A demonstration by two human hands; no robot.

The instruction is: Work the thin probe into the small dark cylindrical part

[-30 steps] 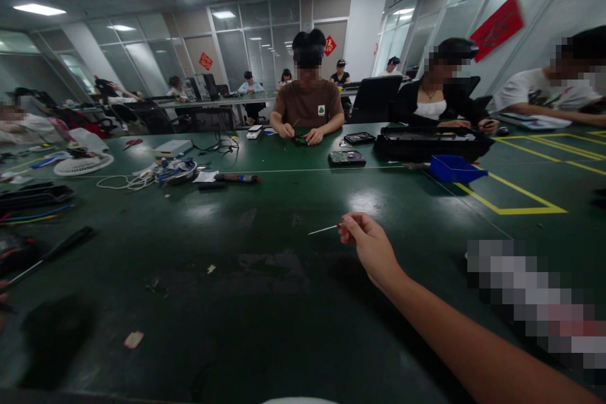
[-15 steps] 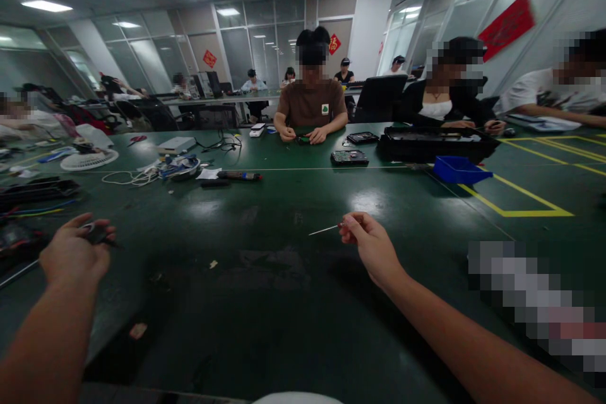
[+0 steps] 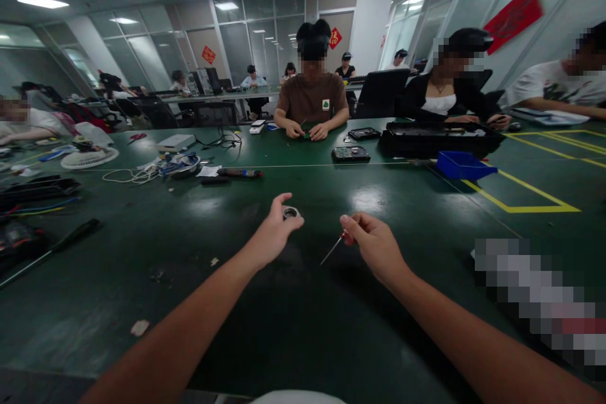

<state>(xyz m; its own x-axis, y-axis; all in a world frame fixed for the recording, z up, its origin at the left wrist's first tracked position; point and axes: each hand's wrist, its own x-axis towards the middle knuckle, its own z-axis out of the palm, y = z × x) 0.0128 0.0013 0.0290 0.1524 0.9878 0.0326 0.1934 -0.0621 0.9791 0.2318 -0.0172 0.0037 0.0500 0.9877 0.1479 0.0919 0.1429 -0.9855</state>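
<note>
Over the middle of the green tabletop [image 3: 265, 334], my left hand [image 3: 274, 233] grips a small round part [image 3: 290, 213], silvery with a dark ring-shaped centre. Its exact kind does not show. To the right, my right hand [image 3: 372, 241] is closed round a thin screwdriver [image 3: 331, 250]. The metal shaft slants down and left, its tip near the table, and the handle is mostly hidden by the fingers. A gap separates the two hands, and the screwdriver is apart from the round part.
A long screwdriver [image 3: 71, 238] lies at the left. Cables [image 3: 177, 167] and a dark pen-like tool [image 3: 239, 173] lie ahead. A circuit-board unit [image 3: 351, 153], a blue bin [image 3: 464, 166] and a black tray [image 3: 442, 142] stand farther right. A person [image 3: 311, 101] sits opposite.
My left hand has swung from the far left to the middle, bringing the round part near my right hand. The screwdriver in my right hand now points more steeply downward.
</note>
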